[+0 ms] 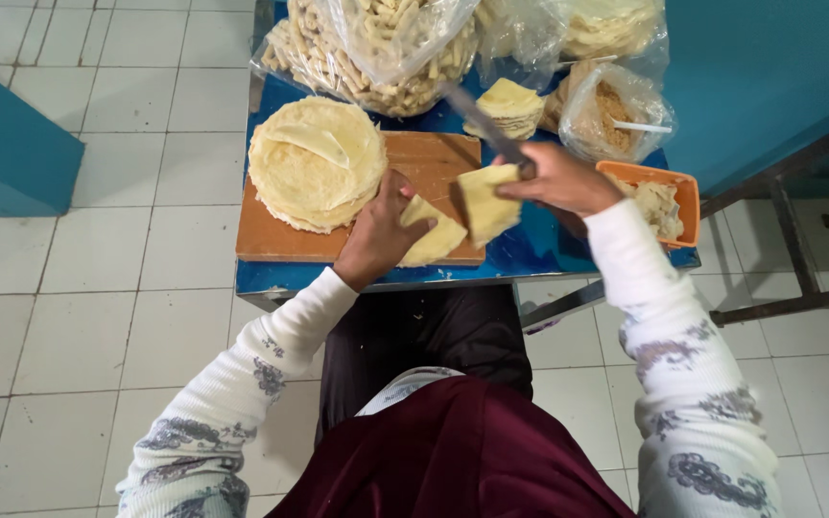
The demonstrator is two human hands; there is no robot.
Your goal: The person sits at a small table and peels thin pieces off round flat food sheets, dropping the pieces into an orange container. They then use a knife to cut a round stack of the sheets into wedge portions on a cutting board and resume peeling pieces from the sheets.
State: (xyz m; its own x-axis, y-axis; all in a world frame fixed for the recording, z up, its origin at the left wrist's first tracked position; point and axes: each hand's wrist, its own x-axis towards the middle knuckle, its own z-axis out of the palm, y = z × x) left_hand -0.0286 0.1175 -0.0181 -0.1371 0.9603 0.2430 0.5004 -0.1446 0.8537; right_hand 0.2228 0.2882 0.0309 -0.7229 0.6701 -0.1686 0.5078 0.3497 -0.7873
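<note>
**Two hands cutting flat dough sheets on a wooden board**

Farthest left of our fingers sits the stack of round dough sheets (316, 161), covering the left half of the wooden cutting board (429, 158), which lies on the blue tabletop (539, 251). Just right of that stack, our left hand (379, 233) rests on the board, its fingers spread apart and pressed flat on a cut dough wedge (437, 235) that lies under the fingertips at the board's near edge.

Right of those fingers, and touching nothing on the board that we can tell, a second cut dough piece (487, 200) hangs from our right hand (561, 180). The right fingers are closed together, pinching that piece and gripping the handle of a knife (485, 125) whose blade points up and away toward the bags.

Beyond the fingers lie clear bags of rolled sticks (376, 53), a small pile of folded sheets (508, 105) and a bag of brown crumbs (609, 115). Right of the right hand stands an orange tray (680, 187) at the tabletop's corner.

The tabletop is narrow; the board's near edge lies close to the tabletop's front edge, with little bare blue surface around the fingers. White tiled floor (79, 259) opens to the left.
</note>
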